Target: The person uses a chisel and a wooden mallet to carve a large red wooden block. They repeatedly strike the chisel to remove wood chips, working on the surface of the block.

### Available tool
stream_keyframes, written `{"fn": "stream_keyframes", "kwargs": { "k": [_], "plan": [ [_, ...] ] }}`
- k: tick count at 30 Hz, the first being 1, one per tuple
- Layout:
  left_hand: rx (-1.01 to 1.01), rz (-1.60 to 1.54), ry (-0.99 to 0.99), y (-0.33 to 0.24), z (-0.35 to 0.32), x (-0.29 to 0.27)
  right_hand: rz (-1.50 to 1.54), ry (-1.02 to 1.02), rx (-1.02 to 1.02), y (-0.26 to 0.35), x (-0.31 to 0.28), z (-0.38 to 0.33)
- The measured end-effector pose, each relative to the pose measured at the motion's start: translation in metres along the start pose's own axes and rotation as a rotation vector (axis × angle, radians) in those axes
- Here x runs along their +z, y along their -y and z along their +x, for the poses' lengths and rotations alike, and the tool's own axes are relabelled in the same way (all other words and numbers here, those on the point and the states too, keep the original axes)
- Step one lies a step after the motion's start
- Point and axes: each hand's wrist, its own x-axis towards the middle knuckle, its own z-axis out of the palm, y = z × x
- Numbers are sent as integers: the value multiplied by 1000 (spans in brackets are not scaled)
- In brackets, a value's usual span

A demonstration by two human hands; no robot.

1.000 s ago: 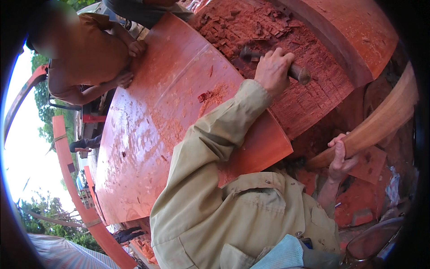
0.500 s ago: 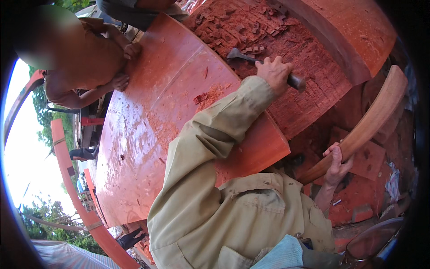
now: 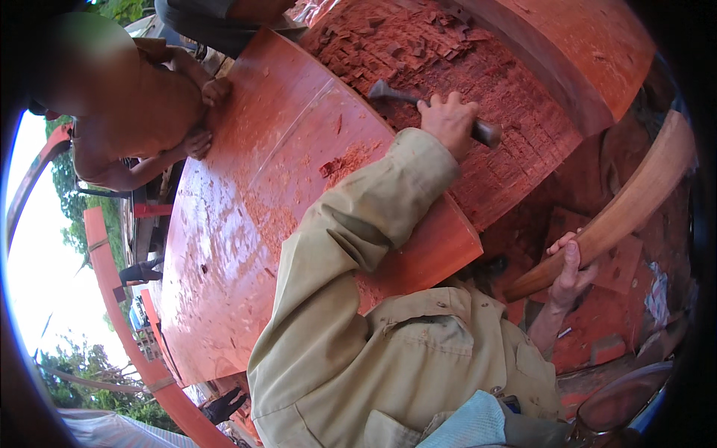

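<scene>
My left hand (image 3: 448, 123) is closed around the shaft of a dark metal chisel (image 3: 487, 134). The chisel lies low over a rough-cut red wood recess (image 3: 523, 160), its broad blade pointing up-left toward loose chips. My left forearm, in a khaki sleeve, crosses a large smooth reddish wooden panel (image 3: 299, 149). On the right, my right hand (image 3: 571, 276) grips a long curved wooden club (image 3: 627, 198) near its lower, narrower part. The club's thick end rises to the upper right, apart from the chisel. Whether the chisel edge touches the wood cannot be made out.
Wood chips (image 3: 403, 45) cover the recess's far part; sawdust (image 3: 351, 160) lies on the panel. Another person (image 3: 142, 112) rests both hands on the panel's far left edge. Curved red beams (image 3: 123, 299) stand at left. Reddish scraps (image 3: 609, 347) litter the ground at right.
My left hand and the chisel have shifted slightly left. My right hand and the club have moved a little to the right, away from the chisel.
</scene>
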Motion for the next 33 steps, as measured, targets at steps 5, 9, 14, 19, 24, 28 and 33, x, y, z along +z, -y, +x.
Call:
{"fn": "stream_keyframes", "kwargs": {
  "k": [5,9,14,19,24,28,33],
  "plan": [
    [249,-448,-51,-17,-1,-3,-9,6,44,1,4,0],
    [176,-265,-107,-20,-3,-2,23,10,2,-1,6,3],
    [118,-186,67,3,-4,4,0,35,-76,-6,-3,10],
    [152,-237,67,3,-12,12,79,-32,-137,18,-11,28],
    [160,-263,28,15,-13,18,252,88,-315,34,45,28],
    [234,-290,-54,19,-10,26,-479,359,-69,7,91,20],
    [170,-145,91,11,-1,34,-372,215,-135,15,47,18]
  ]
}}
